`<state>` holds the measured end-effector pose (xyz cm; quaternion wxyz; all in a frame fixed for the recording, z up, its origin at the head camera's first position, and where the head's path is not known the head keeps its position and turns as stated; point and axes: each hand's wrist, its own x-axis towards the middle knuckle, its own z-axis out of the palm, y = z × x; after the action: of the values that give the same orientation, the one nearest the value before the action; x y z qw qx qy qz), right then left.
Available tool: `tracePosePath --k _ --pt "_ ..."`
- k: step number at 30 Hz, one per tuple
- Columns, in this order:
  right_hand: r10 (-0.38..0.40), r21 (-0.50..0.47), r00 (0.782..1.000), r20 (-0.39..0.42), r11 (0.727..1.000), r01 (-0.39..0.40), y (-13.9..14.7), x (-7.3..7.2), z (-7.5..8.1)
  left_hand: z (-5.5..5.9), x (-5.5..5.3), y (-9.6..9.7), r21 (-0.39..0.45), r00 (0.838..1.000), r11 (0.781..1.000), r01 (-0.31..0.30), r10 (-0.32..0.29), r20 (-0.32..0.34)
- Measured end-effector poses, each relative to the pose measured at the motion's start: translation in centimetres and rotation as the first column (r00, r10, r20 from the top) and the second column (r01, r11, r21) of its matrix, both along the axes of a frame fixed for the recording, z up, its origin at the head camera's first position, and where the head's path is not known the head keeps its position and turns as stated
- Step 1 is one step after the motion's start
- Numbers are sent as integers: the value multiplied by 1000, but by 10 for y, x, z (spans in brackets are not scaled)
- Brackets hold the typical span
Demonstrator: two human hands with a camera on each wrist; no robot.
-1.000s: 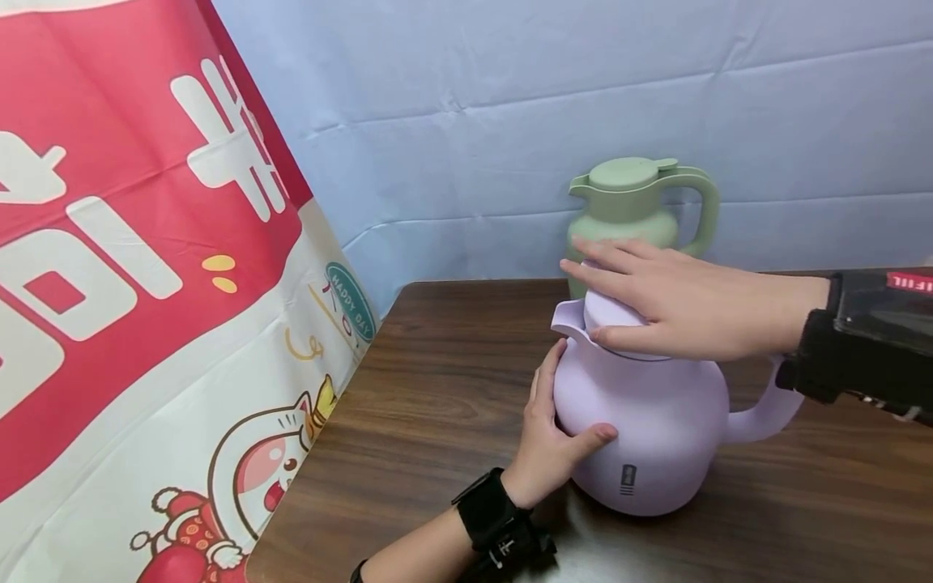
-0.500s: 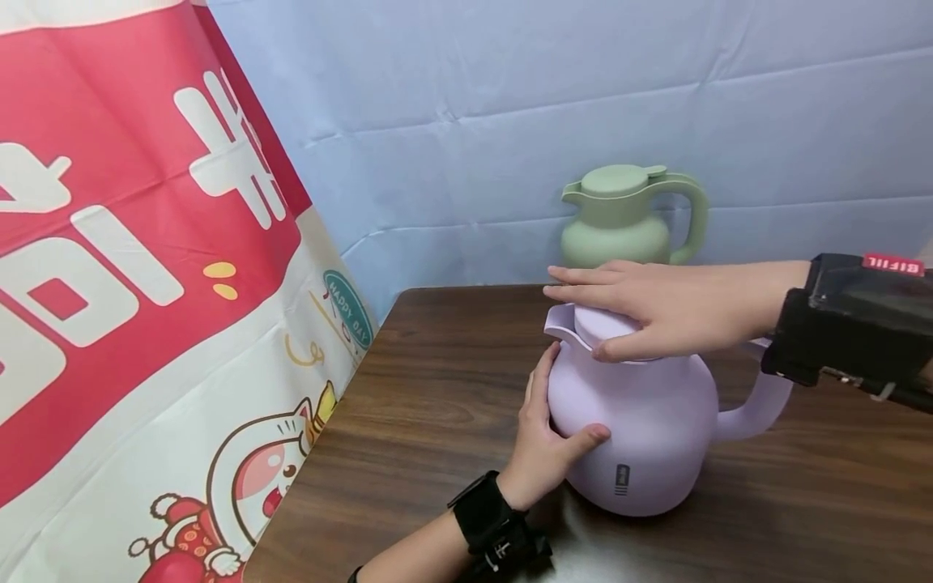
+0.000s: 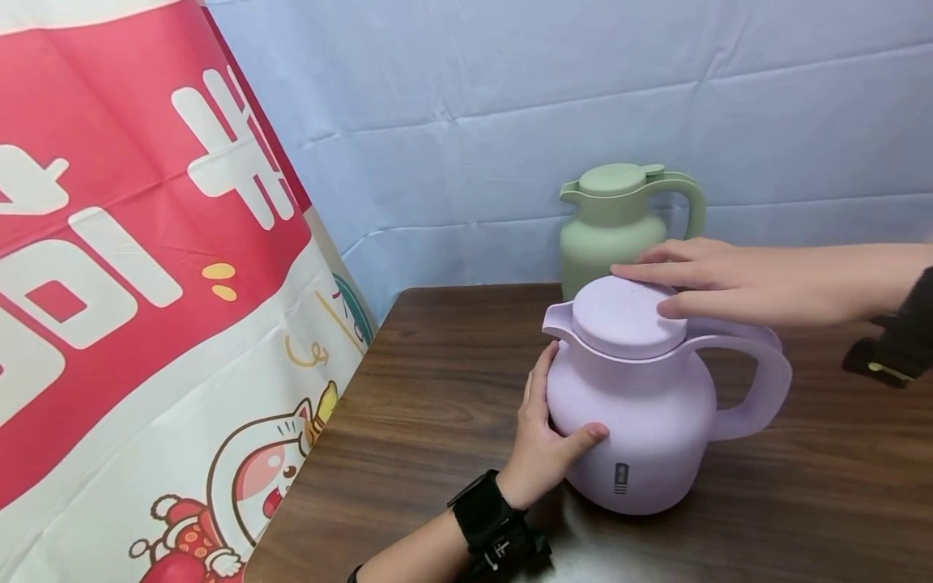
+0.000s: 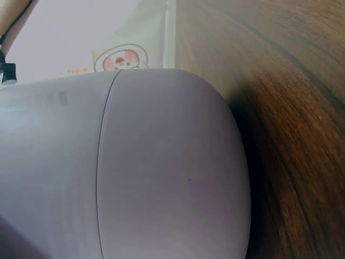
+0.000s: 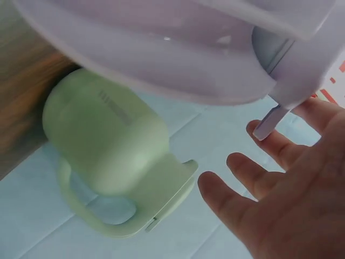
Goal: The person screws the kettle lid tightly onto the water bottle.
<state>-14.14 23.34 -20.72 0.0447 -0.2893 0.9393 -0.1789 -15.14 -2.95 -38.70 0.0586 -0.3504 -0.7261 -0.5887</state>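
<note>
A lilac thermos jug stands upright on the wooden table, its spout toward the left and its handle to the right. My left hand holds the jug's round body from the left, thumb across the front. The jug's lower body fills the left wrist view, where that hand is hidden. My right hand has its fingers extended over the right edge of the round lid. In the right wrist view, a small lilac lever lies by the fingers.
Behind the lilac jug stands a similar green thermos jug, partly covered by my right hand and the lilac lid. A pale blue cloth hangs at the back. To the left hangs a red and white printed banner beside the table.
My right hand has slid right across the lid, from lying flat over it to its right edge, uncovering most of the lid and the handle. My left hand keeps its place on the thermos jug.
</note>
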Motion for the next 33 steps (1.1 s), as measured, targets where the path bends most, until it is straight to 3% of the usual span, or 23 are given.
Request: tracePosePath --k 5,10,12,16,18,21,26,33 --pt "-6 35 992 -130 999 10 13 7 -10 -1 0 0 9 1000 1000 -7 8 -10" --pt "-25 15 968 -250 999 30 21 18 -21 -2 0 0 12 1000 1000 -9 9 -9" --pt "-12 5 944 -329 1000 15 23 22 -24 -1 0 0 15 1000 1000 -8 8 -12" --pt "79 9 857 -510 996 -86 24 28 -29 -1 0 0 18 1000 1000 -8 9 -20" --pt "108 29 824 -557 993 -110 24 32 -32 -1 0 0 17 1000 1000 -7 7 -18" --pt "136 46 789 -599 990 -135 22 40 -35 -2 0 0 10 1000 1000 -7 7 -13" --pt "186 76 753 -631 981 -178 7 53 -31 -2 -1 1 2 1000 1000 -18 18 -22" --pt "260 180 742 -617 965 -189 -12 54 -21 -2 -1 1 -8 1000 1000 -19 19 -23"
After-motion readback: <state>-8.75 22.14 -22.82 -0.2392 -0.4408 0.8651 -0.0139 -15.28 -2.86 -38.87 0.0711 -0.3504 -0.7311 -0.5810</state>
